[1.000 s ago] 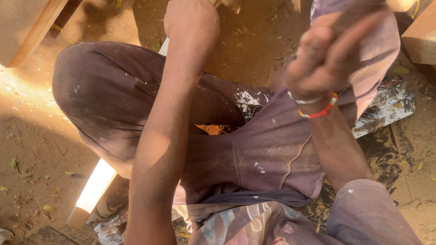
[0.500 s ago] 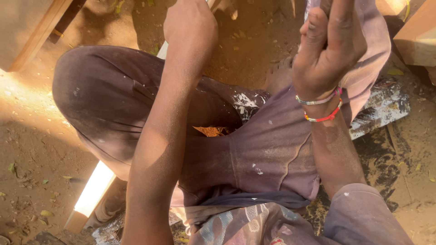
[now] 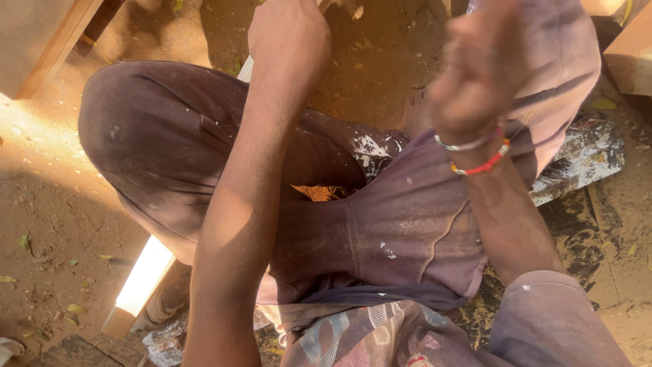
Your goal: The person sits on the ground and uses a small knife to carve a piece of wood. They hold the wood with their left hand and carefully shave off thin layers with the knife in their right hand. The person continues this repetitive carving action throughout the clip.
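I look down on my own bent knees in dusty purple-brown trousers (image 3: 170,143). My left hand (image 3: 288,34) reaches forward at the top edge, its back toward me and its fingers hidden. A bit of pale wood (image 3: 343,8) shows just past it. My right hand (image 3: 479,71) is raised at the upper right, blurred by motion, with its fingers curled. It wears a silver bangle and a red bead bracelet (image 3: 483,158). Whether either hand holds something is not visible.
A pale wooden strip (image 3: 142,278) runs under my left leg over the sandy ground (image 3: 47,204). A wooden board (image 3: 41,41) stands at top left and a wooden block (image 3: 628,54) at top right. A paint-spattered plank (image 3: 577,160) lies on the right.
My right hand has swung upward and then leftward and is now blurred by motion. My left hand has stayed at the top edge.
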